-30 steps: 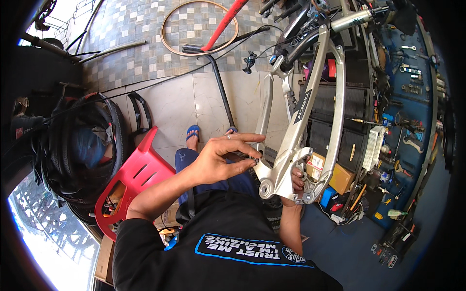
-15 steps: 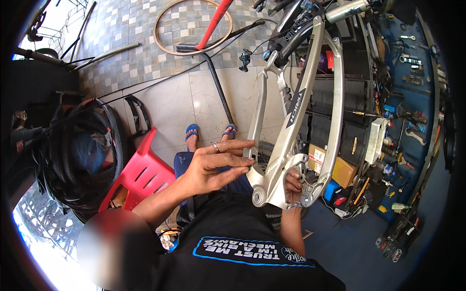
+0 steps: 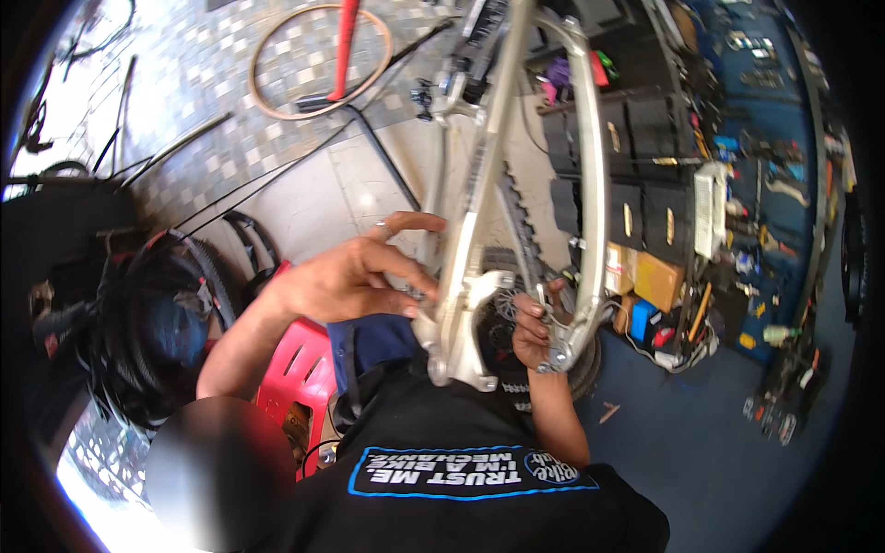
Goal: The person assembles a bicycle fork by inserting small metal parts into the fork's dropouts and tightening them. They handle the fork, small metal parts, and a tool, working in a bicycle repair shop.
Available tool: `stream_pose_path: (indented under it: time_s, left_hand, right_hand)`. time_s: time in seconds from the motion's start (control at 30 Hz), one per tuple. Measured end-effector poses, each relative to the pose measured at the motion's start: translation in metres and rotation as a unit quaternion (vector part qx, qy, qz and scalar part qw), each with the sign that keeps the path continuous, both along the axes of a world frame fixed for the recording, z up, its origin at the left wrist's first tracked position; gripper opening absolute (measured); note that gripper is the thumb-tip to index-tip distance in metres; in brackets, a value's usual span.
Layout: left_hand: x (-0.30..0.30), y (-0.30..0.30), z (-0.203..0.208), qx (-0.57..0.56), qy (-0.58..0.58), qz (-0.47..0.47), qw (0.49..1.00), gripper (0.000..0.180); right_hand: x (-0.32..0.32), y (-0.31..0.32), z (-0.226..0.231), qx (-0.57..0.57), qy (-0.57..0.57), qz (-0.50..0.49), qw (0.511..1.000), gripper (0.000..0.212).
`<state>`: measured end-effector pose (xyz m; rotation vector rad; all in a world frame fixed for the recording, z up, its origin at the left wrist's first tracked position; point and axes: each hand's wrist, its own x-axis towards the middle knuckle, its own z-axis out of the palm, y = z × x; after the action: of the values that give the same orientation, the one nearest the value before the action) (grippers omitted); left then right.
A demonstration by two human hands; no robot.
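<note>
A bare silver bicycle frame (image 3: 472, 217) stands before me, its long tubes and stays running away toward the top of the view. My left hand (image 3: 346, 275), with a ring on one finger, has its fingers and thumb bent around the frame's left stay near the close end. Lower on the right, my right hand (image 3: 532, 334) grips the frame beside the right-hand end lug, fingers curled against the metal. Part of the right hand's grip is hidden by the frame. Beneath the frame, a wheel with a knobbly tyre (image 3: 583, 369) partly shows.
To the left are a red plastic chair (image 3: 297, 359) and a heap of black tyres (image 3: 138, 332). A wooden-coloured rim (image 3: 261, 78) lies on the tiled floor, near a red pole (image 3: 346, 46). On the right are a cardboard box (image 3: 658, 279) and a tool wall (image 3: 765, 120).
The frame has swung leftward relative to my body, with both hands staying on it. My view has shifted too, and more of the wheel behind the frame now shows.
</note>
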<state>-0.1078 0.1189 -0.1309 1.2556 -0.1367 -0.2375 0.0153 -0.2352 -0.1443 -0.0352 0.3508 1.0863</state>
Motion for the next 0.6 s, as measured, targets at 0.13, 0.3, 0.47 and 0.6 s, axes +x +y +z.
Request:
stream_pose_path:
  time_s: [0.13, 0.3, 0.47, 0.6]
  left_hand:
    - [0.014, 0.010, 0.000, 0.028, -0.010, -0.088, 0.996, 0.021]
    - [0.035, 0.013, 0.014, 0.036, -0.016, -0.157, 0.987, 0.027]
    - [0.035, 0.014, 0.024, 0.067, 0.023, -0.174, 0.982, 0.018]
    - [0.036, 0.017, 0.020, 0.066, 0.029, -0.188, 0.980, 0.017]
  right_hand:
    - [0.007, -0.003, -0.004, -0.079, -0.029, 0.038, 0.996, 0.025]
    - [0.022, -0.025, -0.024, -0.076, -0.197, 0.127, 0.969, 0.030]
    - [0.008, -0.006, -0.017, -0.027, -0.215, 0.058, 0.974, 0.051]
    - [-0.007, 0.007, -0.005, -0.042, -0.143, -0.007, 0.989, 0.042]
